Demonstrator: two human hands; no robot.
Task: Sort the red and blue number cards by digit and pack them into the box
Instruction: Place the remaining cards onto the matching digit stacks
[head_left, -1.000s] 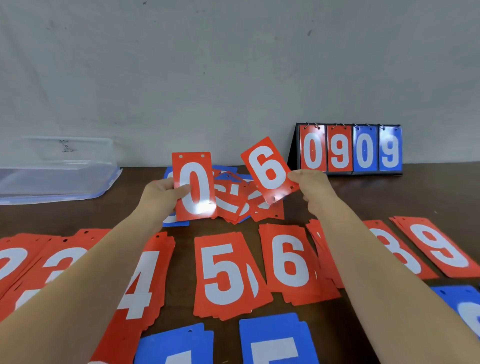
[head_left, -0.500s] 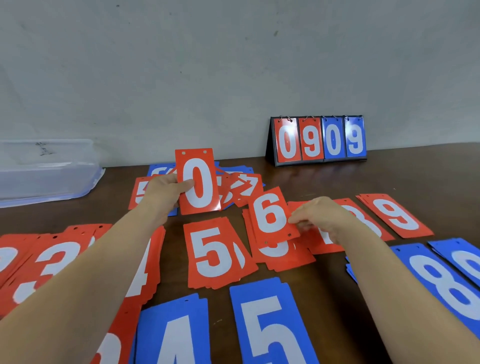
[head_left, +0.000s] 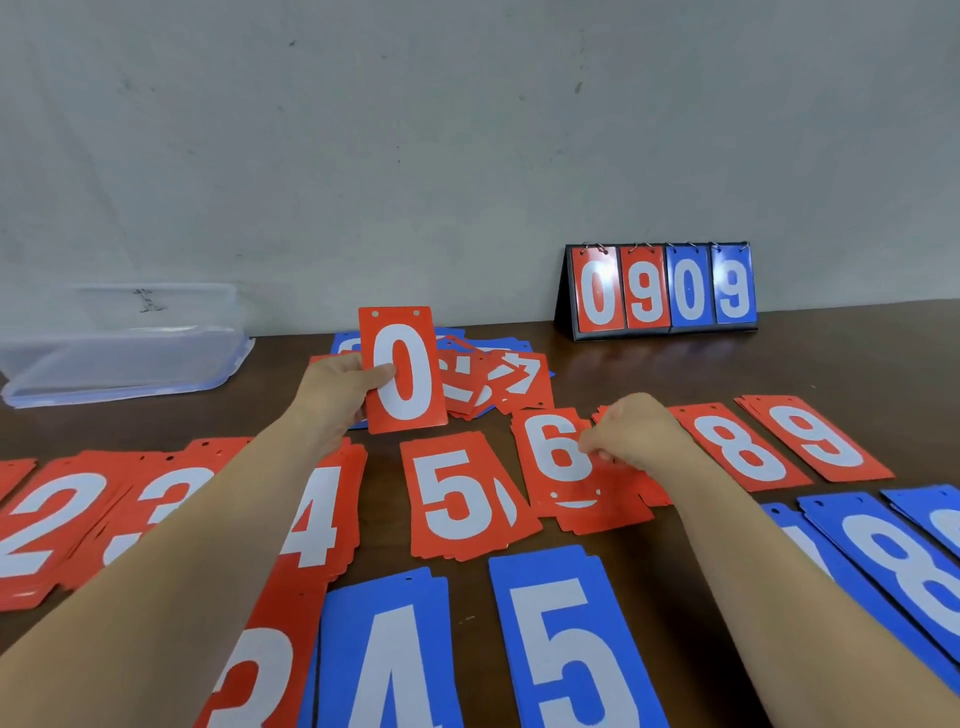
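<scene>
Red 0 card (head_left: 402, 371) upright, red 6 card (head_left: 557, 457) atop its pile (head_left: 602, 517) (clear box (head_left: 119, 358) far left)

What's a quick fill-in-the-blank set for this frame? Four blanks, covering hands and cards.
1. The left hand holds up a red rectangular number card showing ____.
2. The right hand pinches a second red card, showing ____, atop a red pile.
3. The black folding tabletop scoreboard by the wall reads ____.
4. The clear plastic box sits on the far ____ of the brown table.
Missing words: 0; 6; 0909; left.
</scene>
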